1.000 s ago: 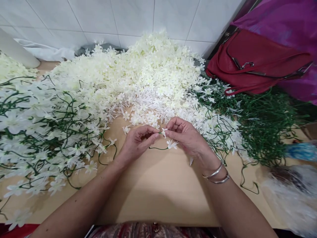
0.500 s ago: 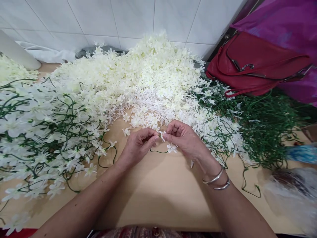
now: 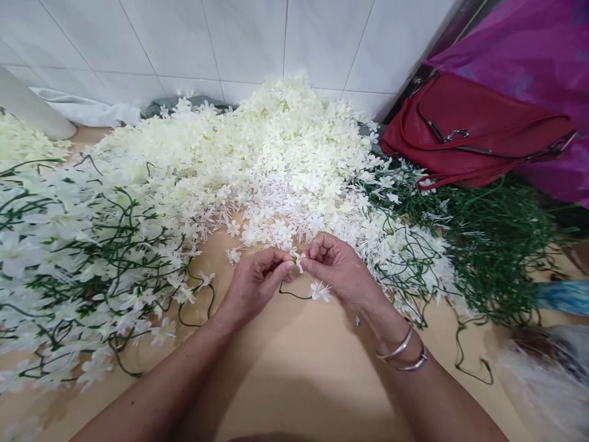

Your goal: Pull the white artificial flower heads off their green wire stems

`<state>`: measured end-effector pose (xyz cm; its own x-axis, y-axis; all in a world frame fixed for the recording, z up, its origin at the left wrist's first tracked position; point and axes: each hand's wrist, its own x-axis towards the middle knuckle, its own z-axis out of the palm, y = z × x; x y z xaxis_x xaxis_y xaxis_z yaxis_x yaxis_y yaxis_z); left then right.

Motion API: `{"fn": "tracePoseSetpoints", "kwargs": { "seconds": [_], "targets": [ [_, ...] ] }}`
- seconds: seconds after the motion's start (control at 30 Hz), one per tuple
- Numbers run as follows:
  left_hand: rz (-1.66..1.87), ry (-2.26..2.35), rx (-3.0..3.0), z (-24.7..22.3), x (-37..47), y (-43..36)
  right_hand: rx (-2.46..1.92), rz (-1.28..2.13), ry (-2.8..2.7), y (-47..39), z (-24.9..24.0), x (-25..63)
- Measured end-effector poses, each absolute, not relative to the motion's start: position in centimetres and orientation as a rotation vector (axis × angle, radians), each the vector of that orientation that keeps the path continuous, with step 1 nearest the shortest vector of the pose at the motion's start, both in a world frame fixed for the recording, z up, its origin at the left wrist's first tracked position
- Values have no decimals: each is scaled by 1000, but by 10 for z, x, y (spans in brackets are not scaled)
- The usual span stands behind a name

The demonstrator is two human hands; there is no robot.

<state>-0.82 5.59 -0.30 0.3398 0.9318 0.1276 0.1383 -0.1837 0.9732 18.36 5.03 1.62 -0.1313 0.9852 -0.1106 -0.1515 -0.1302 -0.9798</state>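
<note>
Close together over the table, both hands work on one artificial flower stem. My left hand (image 3: 257, 277) is closed, thumb and forefinger pinching the green stem (image 3: 294, 296), which hangs below the fingers and carries a white flower (image 3: 320, 291) at its other end. My right hand (image 3: 335, 265) is closed too, pinching a small white flower (image 3: 299, 263) against the stem tip at my left fingertips. Whether the flower is seated on the tip is too small to tell. Two silver bangles (image 3: 405, 353) circle my right wrist.
Loose white flowers (image 3: 276, 141) are heaped along the tiled wall. To the left lie flowered green stems (image 3: 115, 245); at the right, bare green stems (image 3: 497, 239). A red handbag (image 3: 478, 129), a purple bag (image 3: 529, 55) and a clear plastic bag (image 3: 543, 380) occupy the right side.
The whole view has shifted slightly, so things sit a little lower. Both hands keep their pinch on the stem and small flower, with barely any movement between them.
</note>
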Motion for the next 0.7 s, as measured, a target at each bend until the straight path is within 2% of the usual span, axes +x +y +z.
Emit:
{"fn": "tracePoseSetpoints", "kwargs": {
  "seconds": [0.37, 0.7],
  "targets": [
    [977, 1028, 1620, -6, -9, 57, -1120, 1392, -1171, 53, 8, 181],
    [986, 987, 1559, -5, -5, 57, -1052, 1513, -1135, 56, 14, 194]
  ]
}}
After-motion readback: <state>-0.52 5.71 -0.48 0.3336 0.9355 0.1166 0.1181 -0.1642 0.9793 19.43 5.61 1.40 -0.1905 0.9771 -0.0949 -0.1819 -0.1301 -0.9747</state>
